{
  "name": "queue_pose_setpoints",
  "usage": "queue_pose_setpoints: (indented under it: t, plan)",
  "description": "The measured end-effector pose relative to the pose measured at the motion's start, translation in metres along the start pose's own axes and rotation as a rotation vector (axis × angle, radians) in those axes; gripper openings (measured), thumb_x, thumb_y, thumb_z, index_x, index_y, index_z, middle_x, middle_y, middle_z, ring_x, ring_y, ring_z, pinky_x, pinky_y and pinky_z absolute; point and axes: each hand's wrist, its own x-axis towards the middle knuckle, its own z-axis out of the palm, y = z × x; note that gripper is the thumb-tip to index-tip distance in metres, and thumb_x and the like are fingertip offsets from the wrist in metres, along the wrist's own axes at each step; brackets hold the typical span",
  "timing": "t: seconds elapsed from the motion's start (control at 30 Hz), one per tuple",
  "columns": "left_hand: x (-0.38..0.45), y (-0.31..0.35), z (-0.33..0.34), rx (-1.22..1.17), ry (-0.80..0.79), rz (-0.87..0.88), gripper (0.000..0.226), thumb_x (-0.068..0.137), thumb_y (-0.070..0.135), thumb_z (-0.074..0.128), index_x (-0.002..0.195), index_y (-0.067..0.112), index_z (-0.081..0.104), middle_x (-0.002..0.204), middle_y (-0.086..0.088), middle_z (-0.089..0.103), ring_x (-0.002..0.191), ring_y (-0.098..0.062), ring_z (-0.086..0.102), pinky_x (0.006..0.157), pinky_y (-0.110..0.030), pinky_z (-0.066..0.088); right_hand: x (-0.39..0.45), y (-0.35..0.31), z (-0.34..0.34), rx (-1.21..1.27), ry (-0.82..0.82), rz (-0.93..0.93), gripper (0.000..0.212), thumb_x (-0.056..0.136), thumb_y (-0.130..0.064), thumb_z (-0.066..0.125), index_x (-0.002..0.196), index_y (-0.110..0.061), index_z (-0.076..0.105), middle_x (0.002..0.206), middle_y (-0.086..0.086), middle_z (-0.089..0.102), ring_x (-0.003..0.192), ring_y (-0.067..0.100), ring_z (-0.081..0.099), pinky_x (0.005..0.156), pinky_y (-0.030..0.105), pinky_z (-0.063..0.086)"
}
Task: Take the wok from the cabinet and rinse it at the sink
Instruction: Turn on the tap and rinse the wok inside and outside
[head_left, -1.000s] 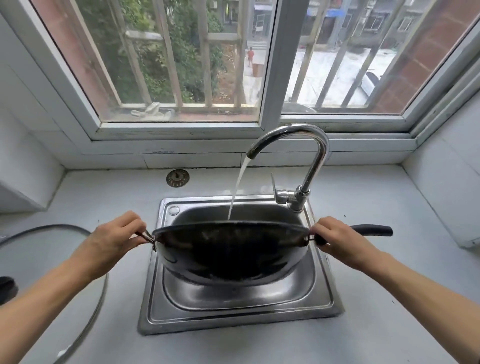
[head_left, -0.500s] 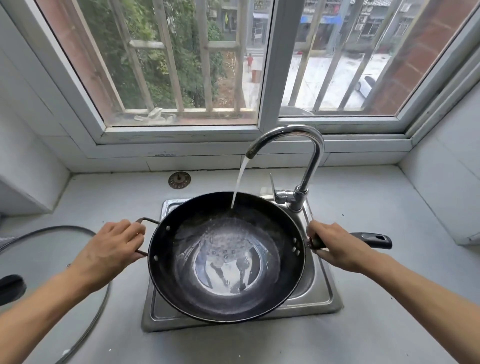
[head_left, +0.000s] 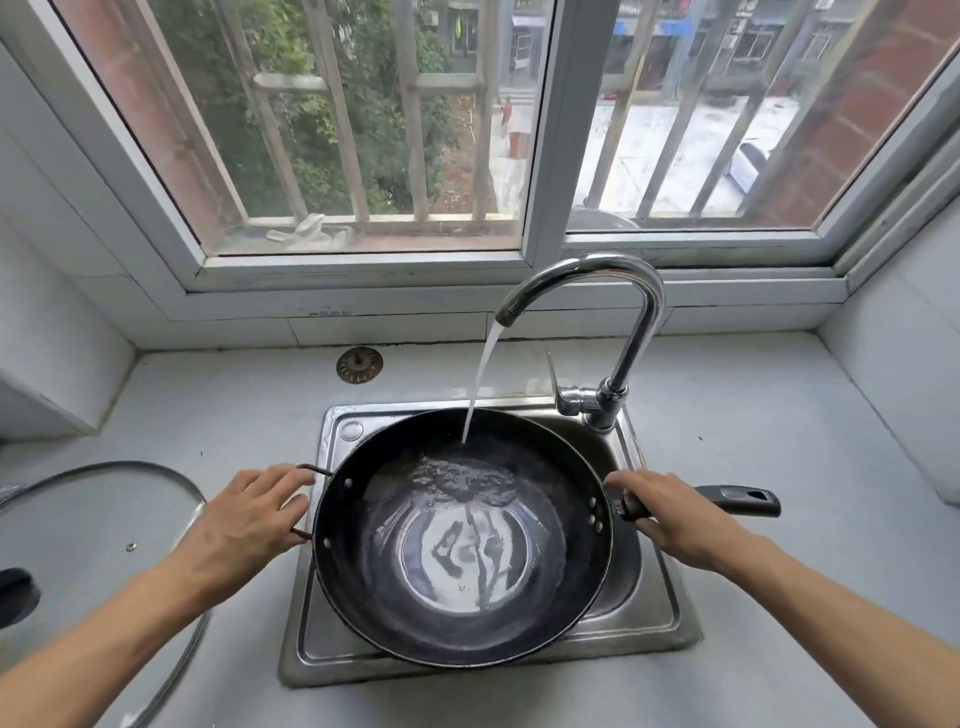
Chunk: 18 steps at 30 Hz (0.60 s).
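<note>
A person is holding a black wok level over the steel sink, directly below the faucet, as water is streaming from the spout onto the far inner wall of the pan and pooling in its bottom. A second ago the wok was standing tipped on edge, its underside facing the camera and the stream falling behind it; half a second ago it was coming round mouth-up; now it is lying flatter under the faucet and catching the flow, with more water gathering inside. That suggests a fresh fill in the rinsing, so the task is looking well advanced but not finished.

The left hand, left of the faucet, is resting on the wire loop handle, fingers spread and only loosely bent over it, the grip looking relaxed rather than tight. The right hand, below and right of the faucet, is wrapping its grip firmly round the long black handle, whose end is sticking out past the knuckles.

A glass lid is lying on the desk far left of the faucet, and a round sink strainer is sitting just left of it near the wall. A small dark marking on the window frame above is too blurred to read; no brand is showing on the wok or faucet.
</note>
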Motion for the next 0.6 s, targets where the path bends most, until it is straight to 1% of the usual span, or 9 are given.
queue_pose_setpoints:
  t: [0.07,0.17,0.27,0.33,0.37,0.43,0.5,0.53,0.6]
  plan:
    - [0.001,0.003,0.005,-0.013,-0.023,0.022,0.055,0.049,0.04,0.093,0.08,0.015,0.057,0.116,-0.009,0.062,0.109,-0.032,0.057,0.08,-0.041,0.045,0.001,0.001,0.003,0.024,-0.013,0.008,0.055,0.081,-0.009,0.058,0.118,-0.044,0.038,0.105,-0.009,0.055,0.096,0.015,0.052,0.087,0.034,0.045]
    - [0.004,0.006,0.009,-0.045,-0.037,0.049,0.06,0.047,0.042,0.093,0.086,0.016,0.056,0.117,-0.009,0.063,0.112,-0.031,0.057,0.077,-0.041,0.054,0.0,0.004,0.008,0.058,-0.02,0.01,0.056,0.078,-0.006,0.056,0.117,-0.043,0.039,0.106,-0.009,0.055,0.096,0.014,0.051,0.087,0.033,0.045]
    - [0.005,0.007,0.009,-0.072,-0.02,0.051,0.065,0.047,0.042,0.093,0.089,0.017,0.051,0.116,-0.009,0.063,0.109,-0.031,0.058,0.075,-0.041,0.056,0.002,0.005,0.01,0.053,-0.026,0.006,0.056,0.079,-0.007,0.057,0.117,-0.044,0.039,0.108,-0.01,0.053,0.098,0.013,0.051,0.088,0.032,0.045]
    - [0.006,0.005,0.007,-0.117,-0.029,0.027,0.068,0.048,0.045,0.093,0.092,0.021,0.047,0.119,-0.007,0.062,0.109,-0.03,0.058,0.077,-0.04,0.055,0.002,0.004,0.01,0.05,-0.03,0.009,0.056,0.079,-0.008,0.056,0.117,-0.045,0.037,0.109,-0.01,0.054,0.098,0.014,0.052,0.088,0.033,0.046]
    - [0.007,0.003,0.007,-0.145,-0.035,-0.002,0.07,0.048,0.047,0.092,0.097,0.024,0.047,0.122,-0.005,0.06,0.111,-0.029,0.057,0.08,-0.039,0.054,0.003,0.003,0.01,0.049,-0.034,0.014,0.056,0.08,-0.009,0.057,0.118,-0.045,0.036,0.109,-0.009,0.055,0.098,0.015,0.053,0.087,0.033,0.046]
    - [0.012,-0.003,0.004,-0.189,-0.097,-0.063,0.086,0.047,0.053,0.09,0.118,0.025,0.048,0.13,-0.003,0.057,0.115,-0.026,0.056,0.088,-0.038,0.051,0.004,0.001,0.006,0.05,-0.053,0.027,0.061,0.08,-0.011,0.059,0.123,-0.046,0.034,0.111,-0.011,0.055,0.096,0.013,0.054,0.086,0.031,0.046]
    - [0.022,-0.006,-0.001,-0.205,-0.15,-0.07,0.105,0.055,0.055,0.085,0.142,0.022,0.035,0.143,-0.001,0.047,0.126,-0.023,0.049,0.101,-0.034,0.043,0.008,0.0,0.0,0.049,-0.095,0.032,0.068,0.081,-0.015,0.065,0.131,-0.045,0.03,0.108,-0.016,0.051,0.094,0.01,0.051,0.086,0.027,0.044]
    - [0.027,-0.006,-0.003,-0.215,-0.19,-0.064,0.108,0.06,0.054,0.081,0.148,0.021,0.026,0.149,0.001,0.039,0.132,-0.02,0.042,0.106,-0.031,0.037,0.01,0.0,-0.004,0.052,-0.123,0.033,0.07,0.082,-0.018,0.068,0.135,-0.043,0.03,0.105,-0.017,0.049,0.094,0.009,0.049,0.087,0.026,0.044]
    - [0.038,-0.007,-0.009,-0.241,-0.316,-0.097,0.113,0.065,0.054,0.077,0.153,0.02,0.014,0.153,0.003,0.031,0.137,-0.018,0.035,0.109,-0.027,0.031,0.016,-0.001,-0.01,0.049,-0.187,0.042,0.073,0.082,-0.023,0.072,0.14,-0.04,0.03,0.105,-0.015,0.049,0.096,0.009,0.05,0.09,0.027,0.044]
